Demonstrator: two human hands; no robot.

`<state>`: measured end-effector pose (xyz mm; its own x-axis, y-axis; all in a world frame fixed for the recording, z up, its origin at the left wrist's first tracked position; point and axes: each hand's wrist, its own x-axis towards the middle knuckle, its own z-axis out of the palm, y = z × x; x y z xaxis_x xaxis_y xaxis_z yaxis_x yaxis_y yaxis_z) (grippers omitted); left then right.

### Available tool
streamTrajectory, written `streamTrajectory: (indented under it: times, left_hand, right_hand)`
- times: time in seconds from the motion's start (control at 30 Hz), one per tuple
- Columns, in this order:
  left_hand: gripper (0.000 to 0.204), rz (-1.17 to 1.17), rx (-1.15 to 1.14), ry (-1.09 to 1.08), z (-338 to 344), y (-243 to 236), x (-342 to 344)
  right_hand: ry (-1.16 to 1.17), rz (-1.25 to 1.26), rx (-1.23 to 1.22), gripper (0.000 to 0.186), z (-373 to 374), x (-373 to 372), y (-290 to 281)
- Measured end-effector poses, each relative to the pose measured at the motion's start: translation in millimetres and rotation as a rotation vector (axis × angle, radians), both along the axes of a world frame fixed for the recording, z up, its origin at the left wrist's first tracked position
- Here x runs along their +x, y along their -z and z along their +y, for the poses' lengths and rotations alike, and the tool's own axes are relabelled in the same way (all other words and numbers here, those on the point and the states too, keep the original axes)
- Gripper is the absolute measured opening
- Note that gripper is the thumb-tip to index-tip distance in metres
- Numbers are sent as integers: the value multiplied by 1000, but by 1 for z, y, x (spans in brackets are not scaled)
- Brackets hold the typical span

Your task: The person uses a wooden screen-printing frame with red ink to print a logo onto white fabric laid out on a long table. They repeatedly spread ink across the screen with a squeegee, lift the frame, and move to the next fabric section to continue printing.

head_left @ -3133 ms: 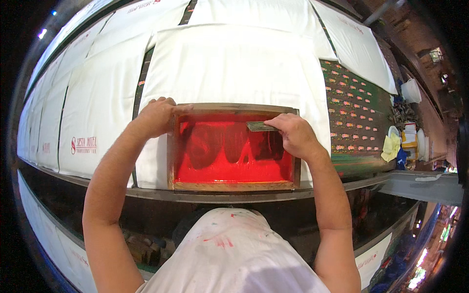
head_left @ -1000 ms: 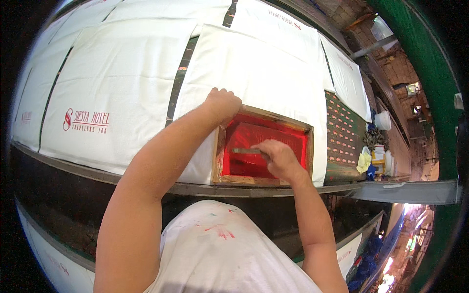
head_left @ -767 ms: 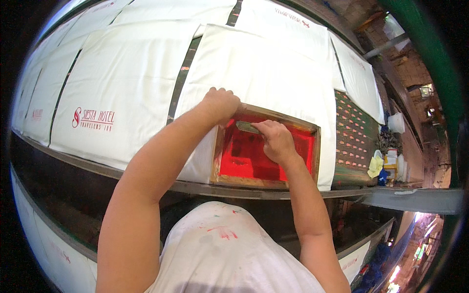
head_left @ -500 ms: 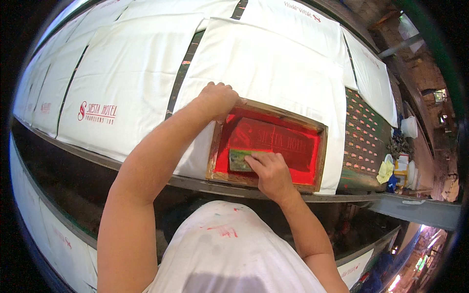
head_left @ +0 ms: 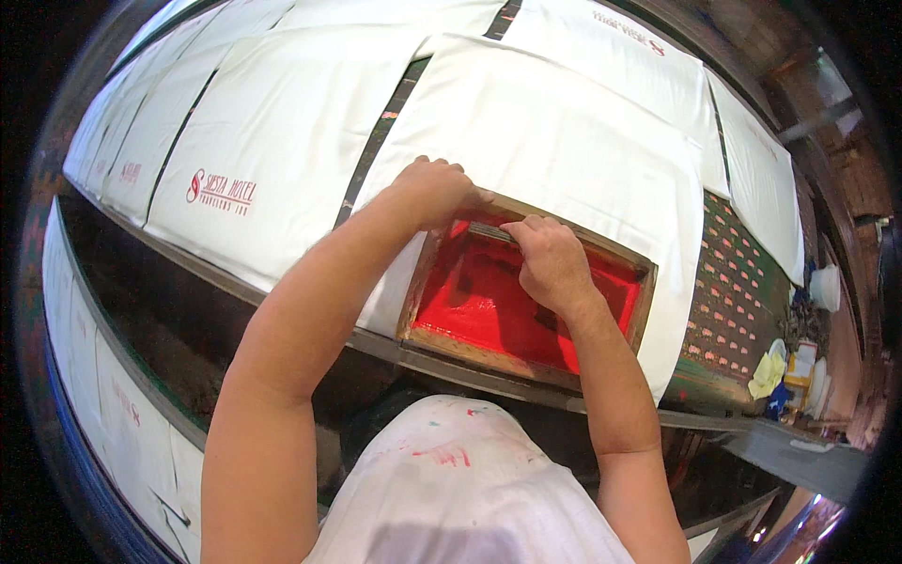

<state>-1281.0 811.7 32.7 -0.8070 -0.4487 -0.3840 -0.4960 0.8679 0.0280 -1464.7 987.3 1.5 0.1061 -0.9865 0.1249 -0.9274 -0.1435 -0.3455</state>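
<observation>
A wooden-framed printing screen [head_left: 470, 351] lies on a white cloth [head_left: 554, 117], its mesh covered in wet red ink [head_left: 470, 312]. My left hand [head_left: 435, 193] is closed over the screen's far left corner. Inside the frame, my right hand [head_left: 554, 265] grips a squeegee [head_left: 489, 232] close to the far rail. Only a narrow strip of the squeegee shows to the left of my fingers. My right forearm crosses above the screen's near right part and hides some of it.
More white cloths, one with a red print [head_left: 221, 193], are laid along the long table to the left and beyond. At right the dark, pink-spotted tabletop [head_left: 728, 291] shows. Past it are a yellow cloth [head_left: 768, 374] and a white container [head_left: 826, 288].
My right hand has carried the squeegee from the near side of the screen to its far side, leaving glossy red ink behind. My left hand stays on the frame corner. The view has shifted slightly.
</observation>
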Motion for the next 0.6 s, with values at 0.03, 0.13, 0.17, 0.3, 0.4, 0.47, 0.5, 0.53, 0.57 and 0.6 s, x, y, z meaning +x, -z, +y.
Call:
streamTrajectory:
  times: [0.03, 0.13, 0.17, 0.3, 0.4, 0.47, 0.5, 0.53, 0.57, 0.6]
  left_hand:
    - [86, -19, -4, -1, 1, 0, 0]
    - [86, -57, -14, 2, 2, -2, -2]
    - [85, -61, -16, -1, 2, -2, -3]
    - [82, -44, 2, -51, 5, -1, -7]
    - [79, -43, -18, -53, 4, 6, -7]
    - [76, -46, -18, -26, 3, 6, -7]
    - [75, -49, -20, -9, 2, 4, -8]
    - [72, -18, -10, -40, 0, 10, -5]
    - [71, -26, -10, -54, -3, 16, 0]
    - [70, -35, -10, -63, -6, 21, 4]
  right_hand:
    - [-18, 29, 19, 44, -2, 0, 0]
    - [-225, -3, -24, 38, -2, 1, 5]
    - [-289, 19, -14, 36, -1, -2, 4]
    - [-480, 59, -21, 22, 1, -23, -1]
    - [-545, 58, -4, 17, 13, -50, 1]
    - [-533, 66, 30, 22, 28, -69, 0]
    - [-504, 73, 49, 26, 40, -79, -1]
    - [-480, 77, 67, 31, 51, -88, -2]
    - [-447, 60, 59, 31, 63, -97, -3]
    - [-408, 41, 52, 31, 77, -106, -2]
